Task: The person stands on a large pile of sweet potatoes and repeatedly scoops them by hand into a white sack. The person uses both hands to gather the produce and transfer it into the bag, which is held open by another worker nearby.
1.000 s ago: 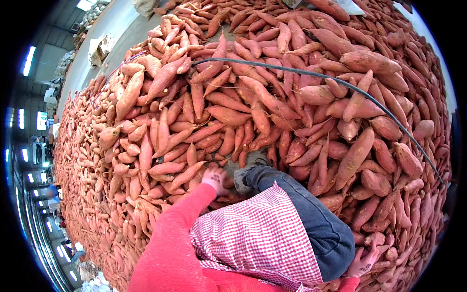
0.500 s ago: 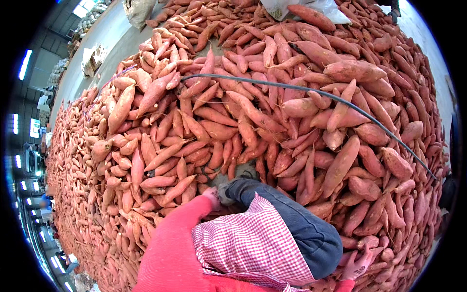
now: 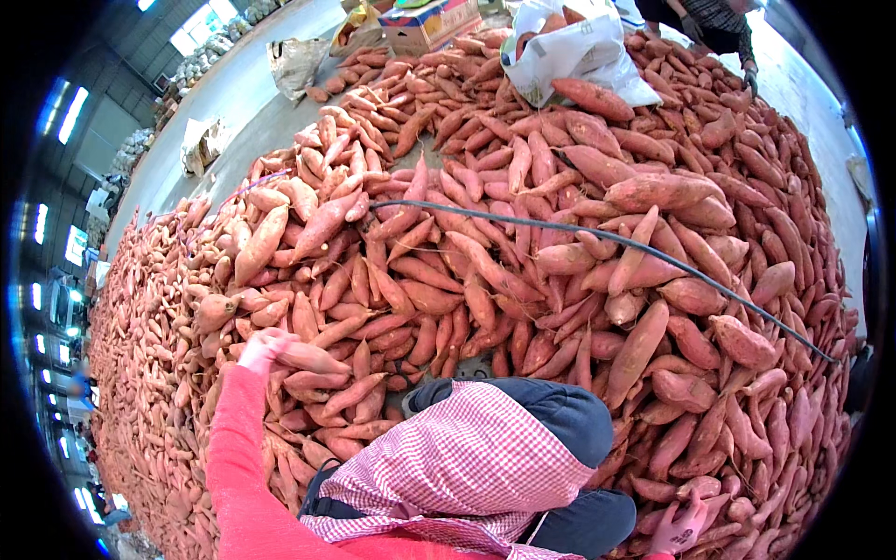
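My left hand (image 3: 265,348), in a pink glove, reaches out over the pile with its fingers closed round one end of a sweet potato (image 3: 314,358). The rest of that sweet potato sticks out to the right of the hand. Low on the right, my right hand (image 3: 679,527), gloved in pink too, lies among sweet potatoes with its fingers apart. A sweet potato (image 3: 717,509) lies right beside its fingers; whether they touch is unclear. Reddish sweet potatoes (image 3: 485,243) of many sizes are heaped all round my knees.
A dark hose or cable (image 3: 551,224) curves across the heap. At the back stand a white bag (image 3: 574,61) holding sweet potatoes, a cardboard box (image 3: 431,26) and a pale sack (image 3: 297,67). Another person's sleeved arm (image 3: 737,42) reaches down at the far right.
My left hand has moved left and up from beside my shoe and now grips a sweet potato. My right hand has shifted slightly down. The view has tilted up, showing the box and another person.
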`<action>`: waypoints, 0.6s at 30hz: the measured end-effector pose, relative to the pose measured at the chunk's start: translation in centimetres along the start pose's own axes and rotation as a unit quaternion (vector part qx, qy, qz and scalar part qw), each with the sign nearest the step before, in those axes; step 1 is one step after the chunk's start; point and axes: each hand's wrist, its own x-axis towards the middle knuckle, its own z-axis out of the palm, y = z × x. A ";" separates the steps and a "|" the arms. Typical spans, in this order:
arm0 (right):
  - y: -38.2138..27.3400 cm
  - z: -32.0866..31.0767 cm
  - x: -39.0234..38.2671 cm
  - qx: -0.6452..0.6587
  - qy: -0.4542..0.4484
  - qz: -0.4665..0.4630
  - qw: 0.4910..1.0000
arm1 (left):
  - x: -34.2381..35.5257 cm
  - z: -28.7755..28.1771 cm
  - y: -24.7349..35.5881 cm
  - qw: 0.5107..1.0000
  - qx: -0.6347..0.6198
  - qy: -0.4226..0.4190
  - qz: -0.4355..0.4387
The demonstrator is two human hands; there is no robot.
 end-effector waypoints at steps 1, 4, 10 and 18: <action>-0.3 -0.8 0.1 -0.020 -0.004 0.003 1.000 | 1.3 -1.7 -0.4 0.998 -0.025 0.051 -0.011; -0.4 -1.0 0.4 -0.012 0.007 -0.015 1.000 | 4.0 -6.8 -3.6 0.927 0.106 0.337 0.129; -0.3 -0.9 0.2 0.005 0.004 -0.016 1.000 | 4.7 5.4 -5.9 0.882 0.151 0.395 0.210; -0.8 -0.8 0.4 -0.027 -0.011 -0.022 0.999 | 6.6 25.7 -4.5 0.801 0.470 0.048 0.368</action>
